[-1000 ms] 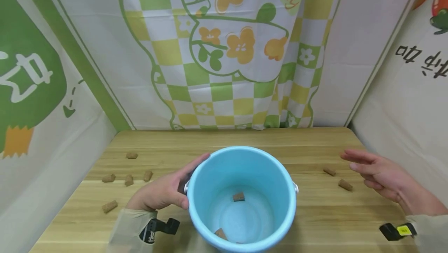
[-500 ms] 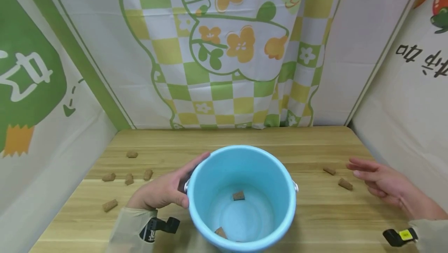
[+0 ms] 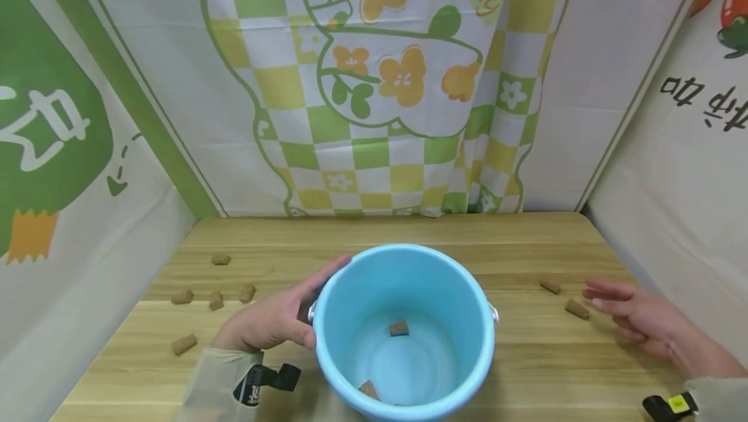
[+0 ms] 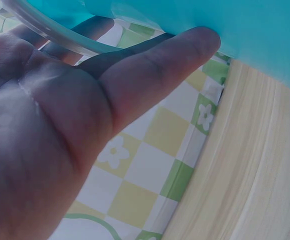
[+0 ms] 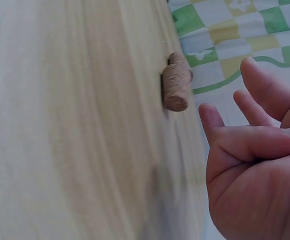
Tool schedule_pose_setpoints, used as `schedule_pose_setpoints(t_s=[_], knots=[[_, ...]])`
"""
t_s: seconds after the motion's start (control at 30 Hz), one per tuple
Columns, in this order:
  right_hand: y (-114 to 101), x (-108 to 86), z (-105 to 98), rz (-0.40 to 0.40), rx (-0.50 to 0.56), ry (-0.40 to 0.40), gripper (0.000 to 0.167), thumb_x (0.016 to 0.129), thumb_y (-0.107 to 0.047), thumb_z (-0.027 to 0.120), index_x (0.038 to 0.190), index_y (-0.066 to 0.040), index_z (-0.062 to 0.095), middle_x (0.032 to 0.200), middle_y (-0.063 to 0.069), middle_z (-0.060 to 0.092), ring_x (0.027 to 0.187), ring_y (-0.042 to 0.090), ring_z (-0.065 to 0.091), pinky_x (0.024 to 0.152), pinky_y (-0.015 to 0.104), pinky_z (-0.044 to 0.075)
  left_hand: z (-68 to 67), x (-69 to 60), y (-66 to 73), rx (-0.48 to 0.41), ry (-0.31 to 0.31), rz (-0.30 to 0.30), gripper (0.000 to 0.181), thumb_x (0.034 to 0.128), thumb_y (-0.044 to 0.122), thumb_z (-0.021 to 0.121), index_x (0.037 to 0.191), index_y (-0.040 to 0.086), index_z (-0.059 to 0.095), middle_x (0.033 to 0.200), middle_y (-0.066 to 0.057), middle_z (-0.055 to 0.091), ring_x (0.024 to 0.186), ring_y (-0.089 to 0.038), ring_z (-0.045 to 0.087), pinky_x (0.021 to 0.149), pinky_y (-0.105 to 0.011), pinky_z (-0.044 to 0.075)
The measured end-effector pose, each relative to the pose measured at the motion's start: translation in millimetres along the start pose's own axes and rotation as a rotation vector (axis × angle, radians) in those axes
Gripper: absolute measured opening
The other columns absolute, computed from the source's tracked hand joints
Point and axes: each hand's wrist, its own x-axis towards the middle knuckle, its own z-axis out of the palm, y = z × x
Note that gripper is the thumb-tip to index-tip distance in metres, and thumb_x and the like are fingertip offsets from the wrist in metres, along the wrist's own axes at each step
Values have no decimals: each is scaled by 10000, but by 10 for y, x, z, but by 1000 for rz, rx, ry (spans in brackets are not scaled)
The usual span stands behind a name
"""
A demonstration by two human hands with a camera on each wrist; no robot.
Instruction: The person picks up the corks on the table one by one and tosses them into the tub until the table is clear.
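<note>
A light blue bucket (image 3: 403,250) stands at the front middle of the table, with a cork (image 3: 398,328) on its floor and another cork (image 3: 368,389) by its near left wall. My left hand (image 3: 277,315) rests against the bucket's left side. Its fingers lie nearly straight along the outer wall in the left wrist view, beside the pale bucket handle (image 4: 60,40). My right hand (image 3: 648,321) hovers over the right of the table, holding nothing, fingers loosely bent. Just left of its fingertips lie a near cork (image 3: 577,309) and a farther cork (image 3: 550,286).
Several more corks lie on the left of the wooden table (image 3: 374,230), among them one cork (image 3: 184,344) nearest me and one cork (image 3: 221,259) farthest back. A printed checked curtain (image 3: 374,169) hangs behind the table. White printed cloth walls close both sides.
My right hand has drawn slightly right and towards me, away from the two corks on the right. The left hand and the bucket keep their place.
</note>
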Motion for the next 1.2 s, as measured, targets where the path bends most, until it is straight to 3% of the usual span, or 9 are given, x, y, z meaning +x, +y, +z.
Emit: schedule_pose_setpoints(t_s=[0.2,0.37,0.53,0.83,0.9,1.1,1.2], knots=[[50,6,18,87,40,37,349,978,-83,637,1177,-366,682,1158,-122,644,501,9,368,441,165,357,-5,2,2,2,-4,4,1172,788,488,830,1620,240,43,1592,-162,235,1328,-429,388,992,-512,434],[76,21,23,133,51,51,322,974,-106,655,1218,-316,677,1151,-145,625,509,24,355,448,175,363,5,-3,-7,-1,1,1,1157,787,495,829,1620,269,58,1592,-159,236,1327,-420,391,990,-510,435],[100,26,43,160,58,69,366,966,-123,673,1323,-194,633,1151,-145,617,506,33,357,452,189,371,6,5,-6,-14,-1,-8,1131,777,510,832,1612,339,87,1603,-140,214,1354,-393,362,1007,-506,412],[118,42,125,141,39,86,310,945,-118,701,1221,-257,690,1125,-172,621,495,28,361,441,176,352,4,-1,-17,-20,-9,-4,1119,786,513,823,1612,339,87,1606,-132,209,1360,-389,353,1014,-505,405],[119,45,142,150,20,97,332,936,-124,712,1250,-225,679,1121,-180,615,493,32,361,443,180,352,5,-3,-20,-23,-9,-5,1118,788,513,822,1612,339,87,1606,-134,208,1360,-392,352,1012,-504,409],[122,58,186,154,-64,119,583,921,-126,729,1432,24,492,1184,-128,589,492,49,367,445,202,363,9,-6,-14,-20,-2,-8,1119,784,513,825,1611,342,92,1604,-138,211,1356,-402,355,1006,-509,411],[108,73,202,162,-97,130,662,913,-135,738,1459,62,421,1188,-132,590,487,49,363,443,207,366,10,-6,-11,-14,3,-9,1120,779,518,826,1611,344,96,1602,-140,218,1353,-406,359,1004,-512,410]])
